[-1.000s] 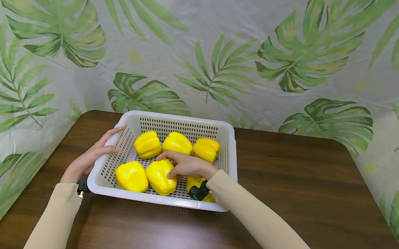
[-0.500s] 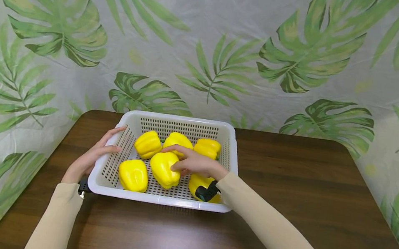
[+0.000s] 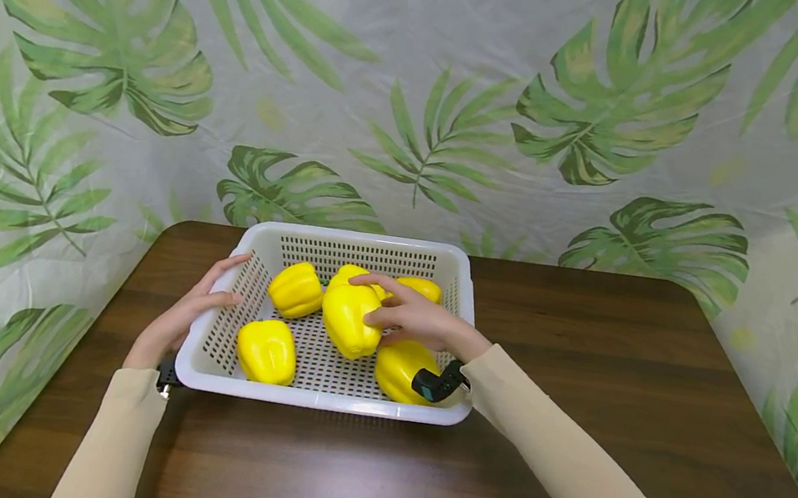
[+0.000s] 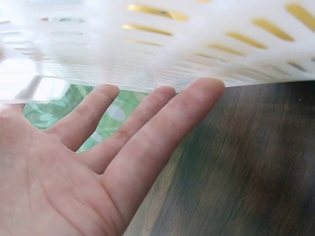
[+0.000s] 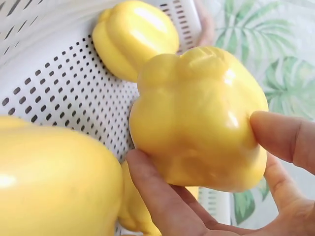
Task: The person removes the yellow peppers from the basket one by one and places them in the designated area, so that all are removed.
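Note:
A white plastic basket [image 3: 319, 397] with slotted walls holds several yellow bell peppers. My left hand [image 3: 180, 314] holds its left side, thumb and a finger over the rim; in the left wrist view, straight fingers [image 4: 152, 130] lie against the outside of the wall. My right hand [image 3: 427, 320] grips one bell pepper [image 3: 350, 322] between thumb and fingers, raised above the basket floor and tilted. In the right wrist view this bell pepper [image 5: 202, 118] fills the middle. It overlaps the back middle pepper [image 3: 348, 274] in the head view.
Other bell peppers rest at the basket's back left [image 3: 296, 290], front left [image 3: 267, 351], back right and front right [image 3: 398, 369]. The right forearm crosses the basket's right rim. A dark wooden table [image 3: 575, 407] lies beneath, with a leaf-print cloth [image 3: 470, 56] behind it.
My right hand has lifted the front middle bell pepper and carried it back and to the right. The front left pepper has shifted slightly. My left hand stays in place.

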A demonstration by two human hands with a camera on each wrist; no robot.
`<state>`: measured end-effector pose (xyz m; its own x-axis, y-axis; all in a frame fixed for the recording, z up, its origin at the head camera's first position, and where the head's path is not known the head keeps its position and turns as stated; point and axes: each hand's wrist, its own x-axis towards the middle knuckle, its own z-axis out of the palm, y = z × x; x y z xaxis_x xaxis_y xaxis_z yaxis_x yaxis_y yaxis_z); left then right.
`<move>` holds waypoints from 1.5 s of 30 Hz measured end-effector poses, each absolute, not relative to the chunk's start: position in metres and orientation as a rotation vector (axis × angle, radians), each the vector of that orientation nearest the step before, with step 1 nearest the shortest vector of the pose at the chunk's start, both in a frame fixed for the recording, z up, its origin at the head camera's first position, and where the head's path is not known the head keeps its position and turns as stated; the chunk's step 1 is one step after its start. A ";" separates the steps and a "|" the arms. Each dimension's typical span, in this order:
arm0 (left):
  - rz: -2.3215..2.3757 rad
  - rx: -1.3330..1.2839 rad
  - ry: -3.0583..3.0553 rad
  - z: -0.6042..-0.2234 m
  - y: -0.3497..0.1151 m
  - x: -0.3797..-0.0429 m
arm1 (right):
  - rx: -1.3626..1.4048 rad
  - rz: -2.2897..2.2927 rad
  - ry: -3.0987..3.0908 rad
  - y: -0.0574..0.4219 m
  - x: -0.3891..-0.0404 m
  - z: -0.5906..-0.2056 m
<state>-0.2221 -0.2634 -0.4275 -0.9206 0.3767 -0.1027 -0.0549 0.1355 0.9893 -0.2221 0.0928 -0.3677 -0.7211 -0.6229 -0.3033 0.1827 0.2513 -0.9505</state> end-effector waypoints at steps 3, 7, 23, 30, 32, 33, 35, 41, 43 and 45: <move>1.844 0.310 2.098 -0.428 -0.263 -0.222 | -0.383 -1.582 1.841 0.101 -0.222 -0.365; 1.848 0.313 2.095 -0.428 -0.262 -0.222 | -0.404 -1.624 1.815 0.113 -0.223 -0.363; 1.847 0.287 2.094 -0.428 -0.261 -0.220 | -0.453 -1.634 1.883 0.155 -0.224 -0.352; 1.835 0.274 2.106 -0.429 -0.261 -0.221 | -0.464 -1.652 1.927 0.171 -0.222 -0.342; 1.836 0.272 2.107 -0.429 -0.262 -0.220 | -0.460 -1.666 1.923 0.175 -0.222 -0.341; 1.837 0.271 2.108 -0.429 -0.262 -0.221 | -0.460 -1.669 1.927 0.177 -0.222 -0.341; 1.836 0.271 2.108 -0.429 -0.262 -0.221 | -0.454 -1.672 1.937 0.181 -0.223 -0.340; 1.838 0.267 2.100 -0.429 -0.261 -0.221 | -0.438 -1.692 1.972 0.193 -0.224 -0.341; 1.839 0.269 2.100 -0.430 -0.261 -0.221 | -0.438 -1.708 1.979 0.198 -0.225 -0.341; 1.838 0.271 2.102 -0.430 -0.261 -0.221 | -0.439 -1.726 1.984 0.203 -0.225 -0.341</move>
